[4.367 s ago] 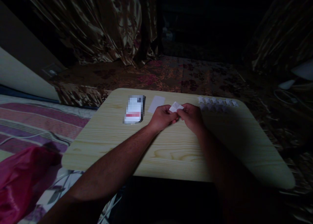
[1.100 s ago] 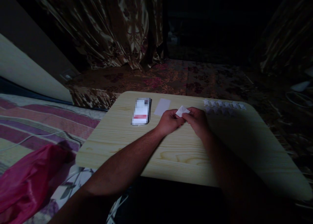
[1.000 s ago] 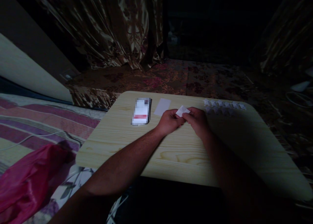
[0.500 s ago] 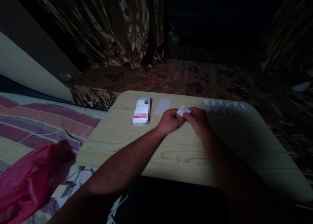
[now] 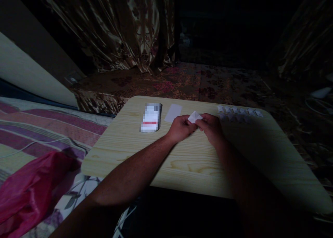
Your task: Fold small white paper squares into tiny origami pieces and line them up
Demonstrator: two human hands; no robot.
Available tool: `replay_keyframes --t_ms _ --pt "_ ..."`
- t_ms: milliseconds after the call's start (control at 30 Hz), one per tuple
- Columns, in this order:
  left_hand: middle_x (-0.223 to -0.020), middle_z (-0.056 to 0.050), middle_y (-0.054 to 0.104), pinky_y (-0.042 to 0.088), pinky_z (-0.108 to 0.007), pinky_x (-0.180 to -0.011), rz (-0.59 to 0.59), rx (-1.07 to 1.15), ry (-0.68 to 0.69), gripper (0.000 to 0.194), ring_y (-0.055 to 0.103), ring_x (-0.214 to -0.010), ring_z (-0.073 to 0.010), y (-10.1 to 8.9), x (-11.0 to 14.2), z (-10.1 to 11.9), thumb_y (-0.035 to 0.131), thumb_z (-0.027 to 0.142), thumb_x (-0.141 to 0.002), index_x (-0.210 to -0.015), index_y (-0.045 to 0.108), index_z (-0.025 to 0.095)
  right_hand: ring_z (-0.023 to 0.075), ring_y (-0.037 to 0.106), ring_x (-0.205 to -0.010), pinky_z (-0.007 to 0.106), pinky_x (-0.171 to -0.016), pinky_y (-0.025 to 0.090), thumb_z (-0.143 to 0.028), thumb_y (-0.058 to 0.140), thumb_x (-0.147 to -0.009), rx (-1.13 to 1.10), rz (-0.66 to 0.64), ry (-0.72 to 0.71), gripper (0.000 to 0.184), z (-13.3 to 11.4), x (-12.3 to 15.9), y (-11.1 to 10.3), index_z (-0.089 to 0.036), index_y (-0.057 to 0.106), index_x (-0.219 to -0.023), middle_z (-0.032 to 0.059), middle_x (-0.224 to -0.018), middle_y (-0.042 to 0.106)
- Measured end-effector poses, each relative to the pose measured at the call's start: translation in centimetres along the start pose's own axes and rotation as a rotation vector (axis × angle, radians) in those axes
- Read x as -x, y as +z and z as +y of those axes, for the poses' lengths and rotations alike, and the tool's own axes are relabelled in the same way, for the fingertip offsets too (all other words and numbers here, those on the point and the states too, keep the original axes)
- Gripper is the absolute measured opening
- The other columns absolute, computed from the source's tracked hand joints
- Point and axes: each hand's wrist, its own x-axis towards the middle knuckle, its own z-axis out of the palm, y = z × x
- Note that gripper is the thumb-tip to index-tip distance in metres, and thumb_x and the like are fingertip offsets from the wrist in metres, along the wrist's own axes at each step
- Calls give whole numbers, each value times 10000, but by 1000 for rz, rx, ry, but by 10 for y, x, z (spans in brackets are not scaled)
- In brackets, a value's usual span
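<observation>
A small piece of folded white paper [image 5: 195,116], roughly diamond-shaped with crease lines, is held just over the table between both hands. My left hand [image 5: 180,129] grips its left corner with closed fingers. On the other side, my right hand [image 5: 212,125] pinches the lower right part, its thumb lying on top of the paper. The undersides of the fingers are hidden. Beyond the left hand lies a flat white paper sheet [image 5: 173,112]. Two rows of small folded paper pieces [image 5: 235,110] sit past the right hand, near the far right corner.
The pale wood-grain table [image 5: 125,141] has rounded corners. A phone-like object [image 5: 151,117], blurred out, lies on its far left part. To the left are a striped bed cover [image 5: 33,123] and a pink cloth [image 5: 33,186]. Patterned curtains [image 5: 145,30] hang behind.
The hands have barely moved and still hold the folded paper. Its visible faces have shifted very slightly between the fingers. Everything else stays in place.
</observation>
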Motion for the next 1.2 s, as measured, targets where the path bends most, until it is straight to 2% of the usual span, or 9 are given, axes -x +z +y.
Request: replay_keyframes --t_ms 167,367,533,733,933,1200 --pt "-621 0 606 308 -201 -457 4 -26 5 229 504 -514 -86 0 -1 -1 660 341 -737 -800 632 123 102 444 -482 239 -463 298 -266 617 -668 42 -11 -20 104 -1 0 -1 -162 624 -673 -45 -502 525" --pt "-599 7 592 310 -203 -456 16 20 -11 208 495 -500 -85 0 -1 2 665 323 -724 -777 615 128 108 451 -487 238 -455 294 -276 621 -665 -1 -12 16 130 -1 0 0 -159 641 -719 -43 -517 540" --pt "-601 9 592 311 -202 -464 23 0 -3 196 498 -507 -84 -1 -1 1 668 314 -716 -752 609 130 105 434 -471 242 -460 295 -272 619 -652 15 -16 -7 107 -4 0 -1 -165 615 -659 -46 -496 528" --pt "-586 13 581 308 -203 -456 26 64 -14 204 486 -494 -84 -1 -2 2 674 318 -713 -759 602 132 104 428 -450 238 -450 283 -301 623 -663 0 2 19 129 1 -1 0 -180 585 -640 -55 -464 504" --pt "-588 14 587 318 -204 -455 29 52 -20 207 490 -486 -82 -2 -1 4 680 317 -707 -766 609 132 103 422 -451 242 -450 275 -297 618 -668 56 -1 -16 125 3 -2 -1 -183 581 -634 -50 -477 511" --pt "-596 13 596 318 -204 -451 46 77 -29 217 493 -483 -80 -2 -3 3 681 327 -709 -770 612 132 103 432 -421 232 -439 291 -303 636 -662 -2 11 39 136 3 -3 2 -192 565 -626 -54 -445 505"
